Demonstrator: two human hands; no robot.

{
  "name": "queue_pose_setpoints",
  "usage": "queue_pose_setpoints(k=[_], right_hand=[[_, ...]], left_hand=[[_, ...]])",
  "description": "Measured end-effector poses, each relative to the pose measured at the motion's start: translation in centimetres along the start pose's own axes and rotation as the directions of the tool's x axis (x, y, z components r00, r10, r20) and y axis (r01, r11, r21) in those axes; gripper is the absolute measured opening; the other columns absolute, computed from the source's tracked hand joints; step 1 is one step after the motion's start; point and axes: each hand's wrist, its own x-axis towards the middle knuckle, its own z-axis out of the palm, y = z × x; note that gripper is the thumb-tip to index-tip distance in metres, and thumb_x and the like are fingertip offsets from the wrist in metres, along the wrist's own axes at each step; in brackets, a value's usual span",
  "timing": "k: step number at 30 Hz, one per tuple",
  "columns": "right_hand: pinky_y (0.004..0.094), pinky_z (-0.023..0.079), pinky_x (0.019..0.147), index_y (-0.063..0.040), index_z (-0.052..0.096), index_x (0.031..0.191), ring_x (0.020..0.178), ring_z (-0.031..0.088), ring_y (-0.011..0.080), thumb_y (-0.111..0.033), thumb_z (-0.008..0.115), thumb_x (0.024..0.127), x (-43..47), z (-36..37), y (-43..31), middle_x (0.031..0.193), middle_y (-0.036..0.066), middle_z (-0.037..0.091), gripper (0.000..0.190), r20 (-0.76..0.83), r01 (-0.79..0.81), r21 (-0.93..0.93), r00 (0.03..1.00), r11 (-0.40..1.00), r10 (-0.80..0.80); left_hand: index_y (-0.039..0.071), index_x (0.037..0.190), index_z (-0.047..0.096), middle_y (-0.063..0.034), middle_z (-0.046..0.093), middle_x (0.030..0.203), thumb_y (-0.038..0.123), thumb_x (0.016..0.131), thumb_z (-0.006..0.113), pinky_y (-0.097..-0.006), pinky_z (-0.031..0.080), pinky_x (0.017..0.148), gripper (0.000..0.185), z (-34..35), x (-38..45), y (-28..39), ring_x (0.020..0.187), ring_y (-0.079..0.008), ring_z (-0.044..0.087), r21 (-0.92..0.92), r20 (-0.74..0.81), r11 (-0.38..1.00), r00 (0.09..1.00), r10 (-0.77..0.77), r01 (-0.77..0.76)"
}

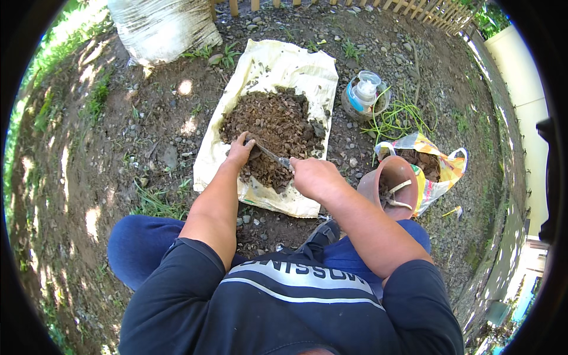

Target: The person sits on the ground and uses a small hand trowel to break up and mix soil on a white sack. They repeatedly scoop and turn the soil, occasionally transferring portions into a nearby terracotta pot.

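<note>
A heap of brown soil (270, 120) mixed with dry leaf bits lies on a flattened whitish woven sack (290, 62). My right hand (315, 176) grips the handle of a narrow metal-bladed hand tool (269, 153), perhaps a knife or small trowel. Its blade slants across the lower part of the heap toward my left hand (239, 151). There my left fingers are curled at the blade's tip, against a dark lump (255, 154) that looks like a soil clod. Those fingers partly hide the lump and the tip.
Right of the sack stand a clear plastic container (355, 104) with a plastic cup, cut green stems (399, 116), a tilted terracotta-coloured pot (370, 184) holding pale roots or stems, and a plastic bag (446, 171) of soil. A full white sack (164, 31) and wooden fence (412, 9) stand beyond.
</note>
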Motion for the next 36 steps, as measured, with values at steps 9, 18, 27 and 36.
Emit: queue_pose_setpoints(k=[9, 18, 27, 36], right_hand=[[0.0424, 0.050, 0.077, -0.006, 0.051, 0.123, 0.090, 0.064, 0.0314, -0.010, 0.041, 0.084, 0.5, 0.6, -0.4, 0.095, 0.018, 0.065, 0.041, -0.086, 0.019, -0.073, 0.996, 0.997, -0.025], [0.0423, 0.051, 0.074, -0.002, 0.044, 0.130, 0.088, 0.064, 0.0308, -0.006, 0.038, 0.085, 2.5, 3.0, -0.4, 0.093, 0.018, 0.065, 0.045, -0.098, -0.019, -0.076, 0.995, 0.997, 0.012], [0.0418, 0.050, 0.076, -0.003, 0.044, 0.130, 0.091, 0.063, 0.0307, -0.006, 0.039, 0.086, 2.0, 2.4, -0.1, 0.095, 0.017, 0.064, 0.044, -0.066, 0.031, -0.074, 0.997, 0.997, -0.035], [0.0421, 0.050, 0.076, -0.005, 0.051, 0.124, 0.090, 0.064, 0.0307, -0.011, 0.040, 0.088, 2.0, 1.5, 0.2, 0.096, 0.016, 0.065, 0.039, -0.077, 0.058, -0.071, 0.995, 0.996, -0.063]], left_hand=[[0.021, 0.137, 0.040, -0.0256, 0.037, 0.134, 0.037, 0.086, 0.059, -0.0407, 0.031, 0.105, 0.057, -0.2, -0.9, 0.9, 0.125, -0.0381, 0.038, 0.016, -0.001, 1.000, 1.000, -0.007, 0.007], [0.018, 0.135, 0.043, -0.0219, 0.039, 0.135, 0.036, 0.085, 0.061, -0.0390, 0.032, 0.104, 0.056, 0.3, -1.9, 1.9, 0.126, -0.0350, 0.039, 0.138, -0.060, 0.990, 0.998, 0.017, -0.009], [0.021, 0.137, 0.041, -0.0219, 0.037, 0.136, 0.039, 0.085, 0.061, -0.0395, 0.032, 0.105, 0.059, -0.1, -1.9, 1.9, 0.126, -0.0363, 0.038, 0.142, -0.025, 0.990, 1.000, 0.014, -0.011], [0.019, 0.137, 0.038, -0.0258, 0.035, 0.132, 0.040, 0.086, 0.058, -0.0414, 0.032, 0.104, 0.059, -0.2, -2.0, 1.5, 0.122, -0.0401, 0.039, 0.185, -0.022, 0.979, 0.996, 0.087, -0.082]])
